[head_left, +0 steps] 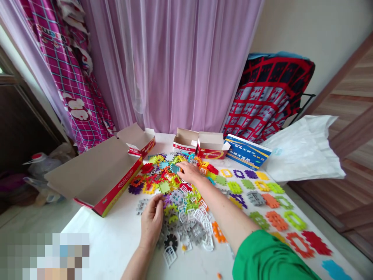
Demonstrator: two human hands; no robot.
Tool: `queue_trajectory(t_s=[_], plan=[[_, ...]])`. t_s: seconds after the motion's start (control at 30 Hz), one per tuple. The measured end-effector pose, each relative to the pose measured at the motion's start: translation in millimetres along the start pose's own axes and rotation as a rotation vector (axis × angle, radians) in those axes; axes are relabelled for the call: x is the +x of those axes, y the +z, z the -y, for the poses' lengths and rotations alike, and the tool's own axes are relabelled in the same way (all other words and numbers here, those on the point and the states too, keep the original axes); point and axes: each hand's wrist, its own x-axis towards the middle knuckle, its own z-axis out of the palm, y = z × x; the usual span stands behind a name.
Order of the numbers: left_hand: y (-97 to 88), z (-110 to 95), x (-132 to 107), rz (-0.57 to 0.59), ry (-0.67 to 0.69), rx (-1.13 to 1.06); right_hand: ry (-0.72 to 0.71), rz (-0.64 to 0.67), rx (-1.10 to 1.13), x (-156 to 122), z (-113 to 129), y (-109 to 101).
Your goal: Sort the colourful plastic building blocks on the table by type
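A heap of colourful plastic interlocking building pieces (pixel 164 187) lies in the middle of the white table. My right hand (pixel 190 172) reaches across to the heap's far part, its fingertips closed on a teal building piece (pixel 175 168). At the near left side of the heap rests my left hand (pixel 152 214), loosely curled, thumb and fingers apart, with nothing seen in it. Beside it lies a grey window-like piece (pixel 142 207). White lattice window pieces (pixel 199 214) and a black wheel-like piece (pixel 170 242) are at the heap's near end.
Separate pieces, such as a red one (pixel 316 243), lie spread along the table's right side. A large open carton (pixel 96 175) stands at left. Small open boxes (pixel 212 151), a blue box (pixel 247 152) and a white bag (pixel 303 151) line the back.
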Motion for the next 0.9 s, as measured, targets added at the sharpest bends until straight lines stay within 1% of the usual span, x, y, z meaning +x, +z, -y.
queue_trajectory(t_s=[0.1,0.2,0.27,0.33,0.4,0.5,0.57,0.63,0.7,0.77,0.8,0.9], plan=[[1.0,0.1,0.0,0.003,-0.017,-0.024,0.019,-0.079,0.018,-17.9,-6.6,4.8],[1.3,-0.3,0.1,-0.002,-0.028,-0.047,0.045,-0.135,0.033,-44.1,-16.7,7.0],[1.3,-1.1,0.2,-0.002,-0.034,-0.056,0.072,-0.177,0.014,-60.6,-19.1,7.6],[1.2,-2.0,0.1,-0.003,-0.039,-0.057,0.097,-0.251,-0.003,-72.3,-14.8,7.8],[0.9,-2.6,-0.2,-0.001,-0.042,-0.057,0.084,-0.293,0.000,-77.2,-3.8,8.2],[0.1,-2.9,-0.9,0.004,-0.050,-0.075,0.024,-0.243,0.024,-73.7,18.0,10.5],[-0.6,-2.8,-1.4,0.006,-0.059,-0.090,0.024,-0.182,0.018,-67.6,30.1,13.2],[-1.1,-2.8,-1.6,0.003,-0.066,-0.092,0.032,-0.135,0.003,-61.2,36.9,16.4],[-1.3,-2.7,-1.6,0.001,-0.067,-0.085,0.021,-0.118,0.029,-56.3,37.9,19.7],[-1.0,-2.8,-1.5,0.003,-0.060,-0.074,0.027,-0.149,0.162,-54.3,34.2,23.2],[-0.8,-2.9,-1.4,0.004,-0.051,-0.068,0.045,-0.172,0.284,-54.9,31.4,25.1],[0.4,-4.6,-1.7,0.008,-0.014,-0.042,0.102,-0.212,0.829,-64.8,22.5,30.7]])
